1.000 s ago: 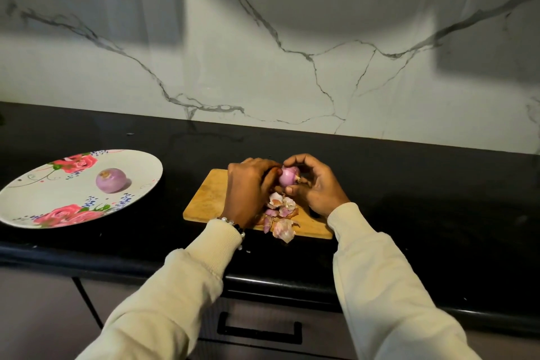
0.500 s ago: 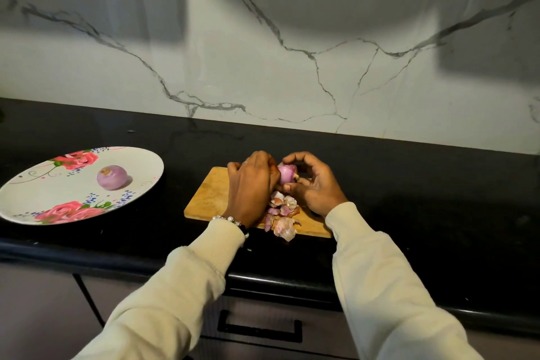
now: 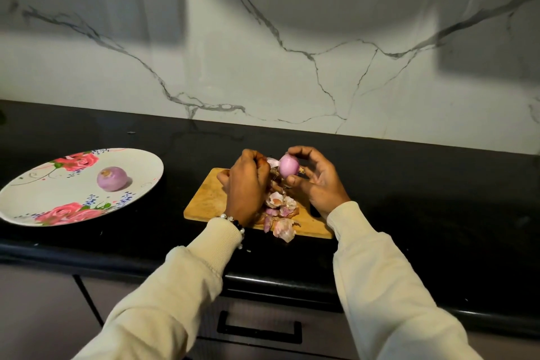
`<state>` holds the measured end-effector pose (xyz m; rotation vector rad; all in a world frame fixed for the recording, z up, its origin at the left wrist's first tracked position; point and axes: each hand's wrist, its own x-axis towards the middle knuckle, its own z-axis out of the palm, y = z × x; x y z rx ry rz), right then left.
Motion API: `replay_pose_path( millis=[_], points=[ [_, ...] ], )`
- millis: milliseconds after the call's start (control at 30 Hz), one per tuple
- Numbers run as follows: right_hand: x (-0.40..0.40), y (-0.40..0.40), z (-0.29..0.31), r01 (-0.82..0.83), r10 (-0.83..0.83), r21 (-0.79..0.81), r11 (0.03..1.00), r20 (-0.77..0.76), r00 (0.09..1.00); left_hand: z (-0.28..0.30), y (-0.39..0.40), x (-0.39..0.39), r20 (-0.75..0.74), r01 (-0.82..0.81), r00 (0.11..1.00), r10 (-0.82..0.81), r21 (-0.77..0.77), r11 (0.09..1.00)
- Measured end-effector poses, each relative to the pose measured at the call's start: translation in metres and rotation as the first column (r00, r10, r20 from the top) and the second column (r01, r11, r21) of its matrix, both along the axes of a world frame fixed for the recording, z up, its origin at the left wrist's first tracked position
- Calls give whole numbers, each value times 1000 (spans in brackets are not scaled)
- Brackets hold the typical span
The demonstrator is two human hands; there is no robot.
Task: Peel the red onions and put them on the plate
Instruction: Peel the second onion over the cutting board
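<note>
Black counter (image 3: 409, 184) with plate (image 3: 35, 193), board (image 3: 204, 202)

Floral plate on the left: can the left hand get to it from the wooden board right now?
Probably yes. Bare black countertop lies between the left hand and the floral plate, but the hand grips a peel strip first.

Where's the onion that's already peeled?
The peeled onion lies on the flowered plate, at the left of the head view, left of the cutting board.
</note>
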<state>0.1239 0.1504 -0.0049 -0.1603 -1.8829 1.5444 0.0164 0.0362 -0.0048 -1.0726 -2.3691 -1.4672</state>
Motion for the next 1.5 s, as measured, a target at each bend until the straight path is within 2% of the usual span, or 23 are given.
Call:
replay_pose_path(
  millis=[167,267,467,600,767,900,1067,1233,1500],
  points=[
    [1,4,-2,5,-6,33,999,34,999,-4,2,-6,12,51,999,-53,142,988],
    [0,7,-4,21,-24,68,997,47,999,-5,1,-4,-36,133,991,-128,220,966],
    [2,5,-3,26,-34,99,995,80,996,-8,1,-7,-122,205,975,-186,160,966],
    [2,4,-3,11,-21,104,995,94,995,-7,2,-7,-21,169,986,-168,216,962],
    [3,2,0,2,-18,127,992,125,992,-8,2,-10,-177,56,983,-40,83,995],
    [4,5,1,34,-44,108,994,91,995,-6,1,-8,-185,12,983,4,84,996],
    [2,7,-1,107,-124,125,986,141,982,-8,1,-8,-216,60,975,-56,14,998],
    [2,9,-2,145,-163,124,982,151,975,-6,-3,-6,-295,-98,951,90,-14,995],
    [3,5,0,179,-212,197,964,166,963,-8,-4,-5,-407,-2,913,-3,-11,1000]
  ],
)
